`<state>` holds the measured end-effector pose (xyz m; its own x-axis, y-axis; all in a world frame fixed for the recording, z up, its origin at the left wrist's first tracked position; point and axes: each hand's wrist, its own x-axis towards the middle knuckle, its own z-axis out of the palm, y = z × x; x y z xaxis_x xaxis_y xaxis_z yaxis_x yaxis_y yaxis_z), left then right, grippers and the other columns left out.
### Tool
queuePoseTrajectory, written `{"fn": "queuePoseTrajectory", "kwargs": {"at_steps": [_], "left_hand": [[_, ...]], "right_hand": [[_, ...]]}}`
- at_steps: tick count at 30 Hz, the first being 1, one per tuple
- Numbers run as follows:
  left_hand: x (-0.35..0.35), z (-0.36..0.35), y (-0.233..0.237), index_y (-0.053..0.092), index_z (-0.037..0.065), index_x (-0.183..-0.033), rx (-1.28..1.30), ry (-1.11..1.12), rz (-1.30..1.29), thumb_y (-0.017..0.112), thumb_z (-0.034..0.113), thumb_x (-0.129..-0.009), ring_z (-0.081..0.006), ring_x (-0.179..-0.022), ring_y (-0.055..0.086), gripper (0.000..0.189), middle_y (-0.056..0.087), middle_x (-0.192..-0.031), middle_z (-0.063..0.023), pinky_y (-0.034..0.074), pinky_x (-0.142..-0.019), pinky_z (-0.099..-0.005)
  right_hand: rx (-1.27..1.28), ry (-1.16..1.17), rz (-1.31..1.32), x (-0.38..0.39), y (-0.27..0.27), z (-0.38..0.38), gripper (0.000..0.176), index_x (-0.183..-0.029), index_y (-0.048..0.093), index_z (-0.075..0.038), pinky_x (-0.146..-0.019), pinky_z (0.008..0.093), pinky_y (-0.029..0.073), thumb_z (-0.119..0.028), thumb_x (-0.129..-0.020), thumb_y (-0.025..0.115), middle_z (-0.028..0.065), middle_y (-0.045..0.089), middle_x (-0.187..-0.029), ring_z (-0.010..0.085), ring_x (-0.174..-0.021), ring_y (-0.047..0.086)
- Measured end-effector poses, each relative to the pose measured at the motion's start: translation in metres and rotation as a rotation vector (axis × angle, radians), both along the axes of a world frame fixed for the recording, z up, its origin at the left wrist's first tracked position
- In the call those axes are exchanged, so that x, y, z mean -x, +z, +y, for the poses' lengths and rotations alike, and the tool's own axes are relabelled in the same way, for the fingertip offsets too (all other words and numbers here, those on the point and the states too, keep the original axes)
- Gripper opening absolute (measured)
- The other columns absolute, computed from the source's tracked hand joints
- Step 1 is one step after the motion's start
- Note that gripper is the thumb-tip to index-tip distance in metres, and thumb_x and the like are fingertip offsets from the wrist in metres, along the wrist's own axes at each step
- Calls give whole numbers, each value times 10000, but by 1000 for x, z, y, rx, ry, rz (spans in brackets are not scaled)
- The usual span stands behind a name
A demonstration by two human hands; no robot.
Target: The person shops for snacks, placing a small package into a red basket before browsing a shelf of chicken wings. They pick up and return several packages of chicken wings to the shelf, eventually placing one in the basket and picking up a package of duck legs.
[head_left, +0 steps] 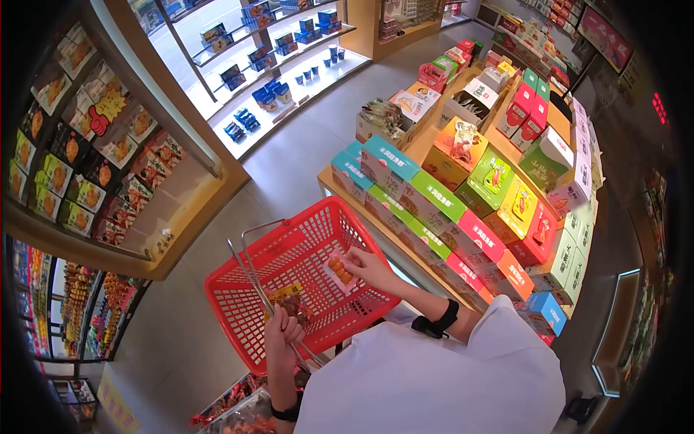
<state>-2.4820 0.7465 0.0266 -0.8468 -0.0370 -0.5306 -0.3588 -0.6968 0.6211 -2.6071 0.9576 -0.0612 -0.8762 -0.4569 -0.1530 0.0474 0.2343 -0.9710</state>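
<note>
A red plastic shopping basket (249,269) with lattice sides and metal wire handles hangs in front of my body. My left hand (283,331) is closed around one metal handle (249,278) at the basket's near left side. Over the inside of the basket, my right hand (367,269) pinches a small clear snack packet (338,273) with orange-brown pieces in it. Below it, a yellow and brown snack packet (288,298) lies in the basket, partly hidden behind my left hand.
To the right stands a wooden display table (340,189) stacked with colourful snack boxes (434,199). A tilted rack of snack bags (79,137) is at left. Window shelves (282,94) hold blue packages ahead. Packaged goods (246,414) sit low beside my left forearm.
</note>
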Motion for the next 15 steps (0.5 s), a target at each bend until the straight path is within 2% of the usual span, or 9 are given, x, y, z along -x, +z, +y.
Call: {"fn": "queuePoseTrajectory", "kwargs": {"at_steps": [3,4,8,11,15], "left_hand": [[82,-55,-11,310,134,-590,25,-50,-45,363,354,-920,-42,-372,153,400,195,-456,63,148,-356,-206],[110,-71,-13,310,135,-589,40,-57,-72,364,354,-920,-41,-372,152,400,194,-456,63,148,-356,-207],[221,-131,-24,306,138,-593,49,-82,-80,361,330,-925,-40,-370,148,388,184,-450,62,147,-356,-205],[301,-172,-13,312,140,-599,22,-39,-69,359,319,-927,-38,-369,142,377,183,-440,64,149,-359,-205],[400,-208,3,327,137,-607,-12,-25,7,360,312,-927,-35,-362,148,367,196,-434,64,156,-361,-202]], "right_hand": [[29,-69,6,65,-7,-43,188,-910,468,-39,-499,266,389,-220,-865,489,72,553,-588,120,-508,535],[-34,-81,-9,90,-8,-57,194,-906,469,-46,-529,272,405,-233,-863,493,76,562,-615,125,-552,550],[93,-170,-46,204,-41,-110,213,-913,482,-42,-587,255,407,-248,-861,503,47,562,-720,87,-669,531],[170,-333,-34,281,-33,-142,225,-919,469,-40,-591,271,440,-256,-862,493,87,580,-673,139,-634,570],[348,-442,-144,363,-16,-171,192,-943,476,-45,-645,211,429,-227,-882,482,69,592,-800,87,-741,559]]}}
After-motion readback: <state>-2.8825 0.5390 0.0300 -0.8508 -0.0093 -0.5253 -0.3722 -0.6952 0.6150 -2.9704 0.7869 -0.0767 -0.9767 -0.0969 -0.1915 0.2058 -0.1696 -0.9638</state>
